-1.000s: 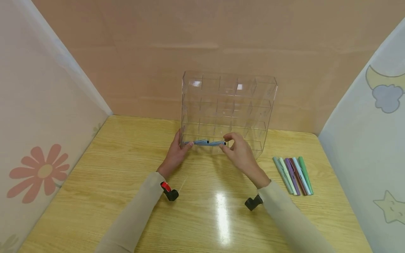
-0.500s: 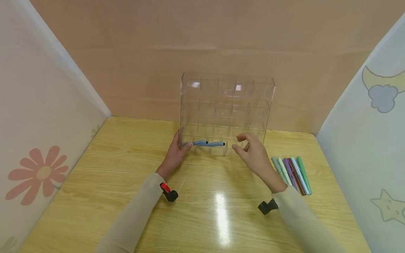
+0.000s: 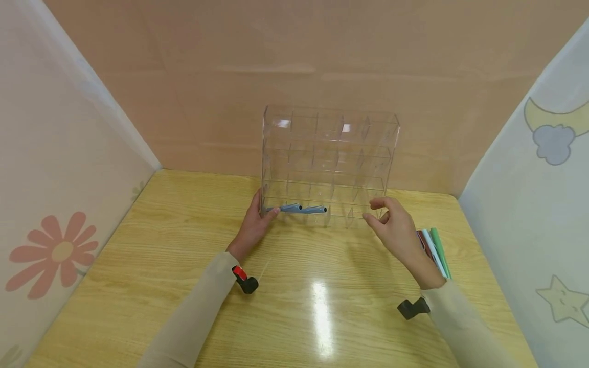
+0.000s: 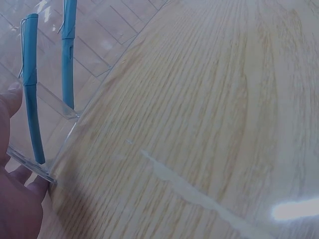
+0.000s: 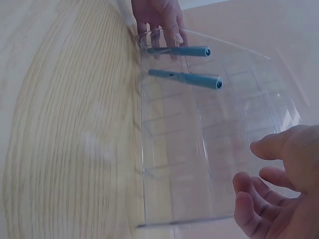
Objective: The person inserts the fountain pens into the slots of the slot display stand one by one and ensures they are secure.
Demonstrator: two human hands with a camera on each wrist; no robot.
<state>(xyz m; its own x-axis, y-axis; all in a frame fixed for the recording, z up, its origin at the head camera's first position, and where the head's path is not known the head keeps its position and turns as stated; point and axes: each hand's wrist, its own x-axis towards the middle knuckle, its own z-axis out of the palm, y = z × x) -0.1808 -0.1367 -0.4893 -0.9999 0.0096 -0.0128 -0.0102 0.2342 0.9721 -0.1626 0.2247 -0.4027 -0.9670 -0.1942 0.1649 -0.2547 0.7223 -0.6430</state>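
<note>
A clear plastic rack [image 3: 264, 153] with rows of compartments stands on the table. My left hand [image 3: 253, 222] grips its lower left side, the thumb in front and other fingers round the edge in the left wrist view. Two blue pens, one on the left [image 4: 31, 55] and one beside it [image 4: 68, 50], lean in the bottom row's leftmost compartments, caps up; the left one is close to my thumb. At the rack's lower right corner is my right hand [image 3: 398, 232], its fingers bent loosely and nothing between them. Both pens [image 5: 192, 78] also show in the right wrist view.
Right of the rack, a green pen [image 3: 440, 253], a light blue pen [image 3: 434, 250] and a maroon pen [image 3: 425, 243] lie side by side on the wooden table [image 3: 276, 317]. My right hand and wrist hide the rest of that row. Fabric walls enclose the table.
My right hand has moved away from the second blue pen, rightward along the rack's bottom row, and now covers part of the pen row. My left hand has stayed on the rack.
</note>
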